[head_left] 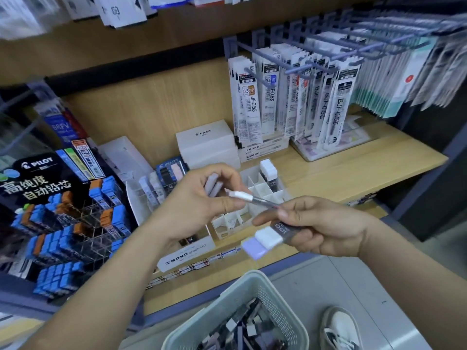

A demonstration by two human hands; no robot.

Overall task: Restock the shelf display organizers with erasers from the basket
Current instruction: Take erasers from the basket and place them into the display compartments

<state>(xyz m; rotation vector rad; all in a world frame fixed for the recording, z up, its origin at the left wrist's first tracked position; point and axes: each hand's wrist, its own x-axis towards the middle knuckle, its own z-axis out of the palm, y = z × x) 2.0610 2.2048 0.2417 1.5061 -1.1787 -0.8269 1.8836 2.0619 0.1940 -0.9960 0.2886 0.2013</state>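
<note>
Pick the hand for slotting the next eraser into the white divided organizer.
Probably left: the left hand pinches one white-capped clear eraser by the white divided plastic organizer; the right hand grips a white-and-lilac-capped stack.

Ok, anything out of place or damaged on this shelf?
Nothing spilled or damaged. The white organizer looks mostly empty, with erasers standing only at its back, and those in the basket lie jumbled.

Left hand (199, 200) pinching eraser (241, 195), right hand (321, 228) gripping perhaps two erasers (267, 237), basket (222, 309) below
</note>
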